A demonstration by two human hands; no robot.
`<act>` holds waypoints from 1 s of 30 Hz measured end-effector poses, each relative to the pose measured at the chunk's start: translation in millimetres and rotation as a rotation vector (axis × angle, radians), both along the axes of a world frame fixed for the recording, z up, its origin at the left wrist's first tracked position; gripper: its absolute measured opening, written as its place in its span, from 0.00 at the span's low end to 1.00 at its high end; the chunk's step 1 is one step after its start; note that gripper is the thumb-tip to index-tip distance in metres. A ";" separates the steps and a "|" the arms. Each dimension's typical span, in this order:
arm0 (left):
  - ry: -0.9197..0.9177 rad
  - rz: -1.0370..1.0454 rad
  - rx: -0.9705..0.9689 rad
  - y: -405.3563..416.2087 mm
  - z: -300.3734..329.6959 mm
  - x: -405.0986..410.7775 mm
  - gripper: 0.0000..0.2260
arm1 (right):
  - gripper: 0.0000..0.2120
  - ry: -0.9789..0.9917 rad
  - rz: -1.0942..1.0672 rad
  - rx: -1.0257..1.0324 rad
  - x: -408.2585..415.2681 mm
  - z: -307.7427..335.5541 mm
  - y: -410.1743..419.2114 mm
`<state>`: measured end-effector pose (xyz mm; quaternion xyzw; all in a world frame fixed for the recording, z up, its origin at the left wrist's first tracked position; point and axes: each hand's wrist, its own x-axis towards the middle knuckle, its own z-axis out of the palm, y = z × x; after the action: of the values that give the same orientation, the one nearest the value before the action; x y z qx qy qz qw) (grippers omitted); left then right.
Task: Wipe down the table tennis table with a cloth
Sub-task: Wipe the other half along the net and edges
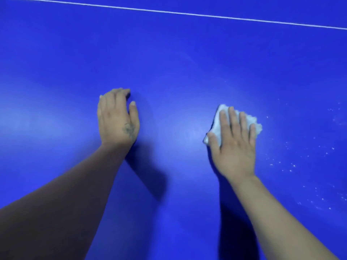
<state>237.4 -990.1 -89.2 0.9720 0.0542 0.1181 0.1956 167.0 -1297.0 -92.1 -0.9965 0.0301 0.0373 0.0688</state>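
The fingers of the right hand lie straight and slightly spread, pressing flat on a crumpled white cloth that sits on the blue tabletop, right of centre in the view; the thumb rests at the cloth's near-left corner, and whether it tucks under the edge cannot be told. The left hand rests on the bare surface well apart from the cloth, its fingers close together and bent at the tips, holding nothing and apparently bracing the body. A thin white line crosses the far side. The step in hand looks like the wiping stroke itself. A scatter of pale specks lies just right of the cloth, so the next move probably calls for sliding it rightward under steady downward pressure, keeping the palm flat so the cloth does not bunch or slip free.
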 end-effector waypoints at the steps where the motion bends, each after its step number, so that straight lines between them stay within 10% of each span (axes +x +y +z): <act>1: 0.016 -0.009 0.002 -5.0 -1.6 16.3 0.17 | 0.34 -0.011 -0.038 0.000 22.1 -1.6 -6.1; 11: 0.151 0.042 0.224 -37.1 -19.8 61.7 0.29 | 0.34 -0.038 -0.050 0.040 165.5 -8.5 45.8; 20: 0.197 0.052 0.218 -36.6 -19.5 65.5 0.28 | 0.32 -0.050 0.240 0.053 85.3 -4.1 78.1; 30: 0.216 0.054 0.223 -39.0 -16.5 65.1 0.27 | 0.34 -0.027 -0.127 0.043 175.6 -5.9 19.1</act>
<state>302.5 -1029.1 -105.8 0.9930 0.0875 0.0232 0.0762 342.7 -1277.9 -98.0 -0.9913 0.0914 0.0203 0.0929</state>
